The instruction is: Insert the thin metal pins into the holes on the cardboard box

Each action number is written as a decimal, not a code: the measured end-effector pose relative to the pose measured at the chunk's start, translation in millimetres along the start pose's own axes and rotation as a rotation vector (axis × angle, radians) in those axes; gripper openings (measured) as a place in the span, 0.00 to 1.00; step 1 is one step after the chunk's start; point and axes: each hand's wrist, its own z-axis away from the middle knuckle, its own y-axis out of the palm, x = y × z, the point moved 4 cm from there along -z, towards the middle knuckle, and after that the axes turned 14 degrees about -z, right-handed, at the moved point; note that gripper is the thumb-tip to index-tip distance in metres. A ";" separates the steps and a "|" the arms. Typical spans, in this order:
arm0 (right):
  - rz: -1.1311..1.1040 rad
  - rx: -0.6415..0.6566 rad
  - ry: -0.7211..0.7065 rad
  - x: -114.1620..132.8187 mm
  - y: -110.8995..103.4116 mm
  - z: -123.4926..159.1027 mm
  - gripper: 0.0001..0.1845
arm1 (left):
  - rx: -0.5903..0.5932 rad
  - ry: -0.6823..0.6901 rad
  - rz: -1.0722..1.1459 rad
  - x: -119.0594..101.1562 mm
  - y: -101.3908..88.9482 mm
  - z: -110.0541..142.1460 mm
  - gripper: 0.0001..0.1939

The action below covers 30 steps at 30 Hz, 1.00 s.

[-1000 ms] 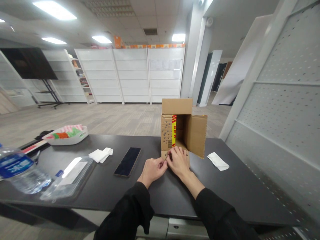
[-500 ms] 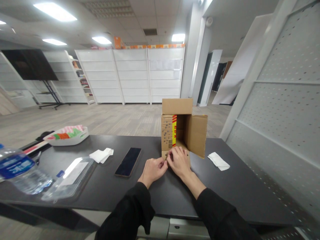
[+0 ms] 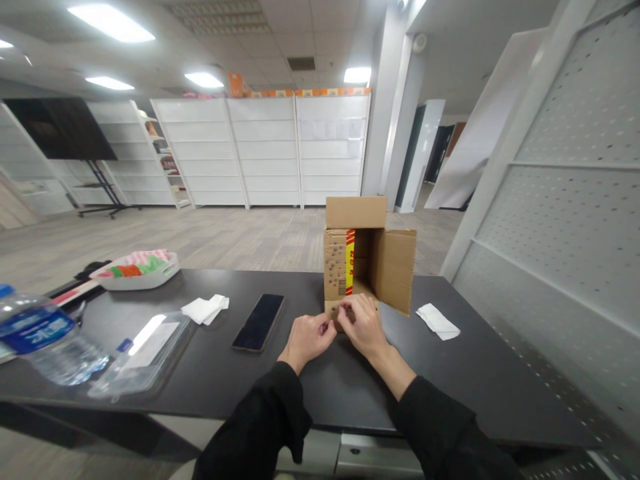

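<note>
An open cardboard box (image 3: 335, 263) stands on its side near the table's far edge, its mouth towards me. One flap sticks up, another swings out to the right, and the lower flap (image 3: 331, 307) hangs in front of my fingers, with small dark spots on it. My left hand (image 3: 309, 339) is closed in a pinch at the flap's lower left corner. Beside it, my right hand (image 3: 364, 325) has thumb and fingertips pressed together over the flap's middle. Whatever lies between the fingertips of either hand is hidden or too small to make out.
On the black table (image 3: 215, 380), a phone (image 3: 259, 323) and a crumpled tissue (image 3: 205, 309) lie left of my hands. Further left are a clear plastic case (image 3: 145, 353), a water bottle (image 3: 47, 337) and a white basket (image 3: 137, 279). Another tissue (image 3: 438, 321) lies right of the box.
My right hand's fingers have shifted slightly, still at the lower flap. The left hand stays in its pinch. The whole view has moved a little.
</note>
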 end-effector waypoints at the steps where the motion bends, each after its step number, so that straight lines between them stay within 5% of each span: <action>1: -0.033 -0.021 -0.009 2.6 -2.2 0.8 0.04 | -0.002 0.000 0.002 -0.2 -0.5 0.2 0.15; 6: -0.190 -0.047 -0.047 18.4 -12.6 13.9 0.06 | -0.008 -0.009 0.009 0.2 -1.0 0.4 0.14; 14: -0.136 0.259 -0.104 32.4 -18.3 48.6 0.10 | -0.022 -0.032 0.025 1.7 0.0 0.4 0.15; 30: -0.030 0.481 -0.093 35.4 -0.1 55.3 0.09 | -0.002 -0.067 0.048 3.6 -0.1 -0.8 0.16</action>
